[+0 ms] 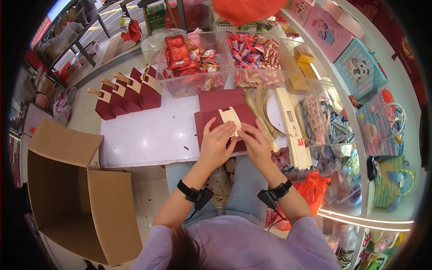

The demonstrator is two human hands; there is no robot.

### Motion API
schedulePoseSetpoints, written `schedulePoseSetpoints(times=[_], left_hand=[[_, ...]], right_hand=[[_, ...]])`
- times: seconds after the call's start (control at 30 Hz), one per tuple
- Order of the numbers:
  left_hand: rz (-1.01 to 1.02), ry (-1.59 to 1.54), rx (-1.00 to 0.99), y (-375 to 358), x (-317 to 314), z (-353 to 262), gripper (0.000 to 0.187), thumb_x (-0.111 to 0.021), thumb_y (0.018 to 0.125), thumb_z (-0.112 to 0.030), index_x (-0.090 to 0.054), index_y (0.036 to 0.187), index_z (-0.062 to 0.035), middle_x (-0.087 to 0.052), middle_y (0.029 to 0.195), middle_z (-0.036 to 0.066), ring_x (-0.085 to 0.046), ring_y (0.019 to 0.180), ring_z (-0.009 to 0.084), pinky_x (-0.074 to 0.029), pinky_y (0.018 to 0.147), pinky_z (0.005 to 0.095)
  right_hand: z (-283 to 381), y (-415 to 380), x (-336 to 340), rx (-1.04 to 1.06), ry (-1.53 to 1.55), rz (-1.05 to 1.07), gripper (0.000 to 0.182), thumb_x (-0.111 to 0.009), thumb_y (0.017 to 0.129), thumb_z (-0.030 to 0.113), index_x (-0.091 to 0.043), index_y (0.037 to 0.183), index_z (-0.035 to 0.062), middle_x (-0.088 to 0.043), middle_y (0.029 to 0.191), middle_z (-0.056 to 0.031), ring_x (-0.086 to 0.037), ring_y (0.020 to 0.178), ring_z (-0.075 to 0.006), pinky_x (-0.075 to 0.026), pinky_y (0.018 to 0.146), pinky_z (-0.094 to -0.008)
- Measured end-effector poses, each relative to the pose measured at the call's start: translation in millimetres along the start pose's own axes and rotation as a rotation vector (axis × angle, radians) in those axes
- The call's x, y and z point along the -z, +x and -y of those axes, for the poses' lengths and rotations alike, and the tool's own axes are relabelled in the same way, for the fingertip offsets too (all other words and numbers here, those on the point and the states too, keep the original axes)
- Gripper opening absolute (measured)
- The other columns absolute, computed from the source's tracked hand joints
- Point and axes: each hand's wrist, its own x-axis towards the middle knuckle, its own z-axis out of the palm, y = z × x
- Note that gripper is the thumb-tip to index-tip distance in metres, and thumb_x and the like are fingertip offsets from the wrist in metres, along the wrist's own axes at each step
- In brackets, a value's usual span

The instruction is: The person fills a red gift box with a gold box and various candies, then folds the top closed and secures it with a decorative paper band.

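1. Here, close-set left hand (218, 141) fingers overlie a cream rectangular paper band (228, 114), right hand (255, 140) fingers bent alongside; I cannot tell whether either pinches.
2. Uneven pressure might skew it on the flat maroon card piece (200, 124), atop the glossy white table (148, 140).
3. Beyond: stiff, boxy maroon-and-cream card bags (133, 100).

Woven bags (375, 135) sit near a panda-print box (360, 69).
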Motion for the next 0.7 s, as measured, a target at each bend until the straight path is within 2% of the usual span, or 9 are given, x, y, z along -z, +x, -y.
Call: schedulePoseSetpoints(times=[0.53,0.7], left_hand=[[-0.021,-0.005,-0.003,1.0,0.1,-0.9,0.033,-0.077,0.077,-0.010,-0.068,0.108,-0.0013,-0.070,0.116,0.011,-0.064,0.114,0.0238,-0.034,0.111,0.0490],[0.009,-0.031,-0.009,1.4,2.8,-0.4,0.031,-0.072,0.081,-0.007,-0.068,0.111,-0.0007,-0.070,0.116,0.012,-0.064,0.114,0.0251,-0.034,0.110,0.0491]], right_hand=[[1.6,2.1,2.3,-0.011,-0.016,0.022,0.025,-0.069,0.078,0.000,-0.072,0.102,0.0059,-0.067,0.104,-0.0094,-0.066,0.109,-0.0276,-0.042,0.108,-0.0539],[2.5,4.1,-2.2,-0.024,-0.018,-0.019,0.021,-0.071,0.079,0.000,-0.070,0.099,0.0042,-0.068,0.101,-0.0092,-0.067,0.106,-0.0270,-0.043,0.106,-0.0523]])
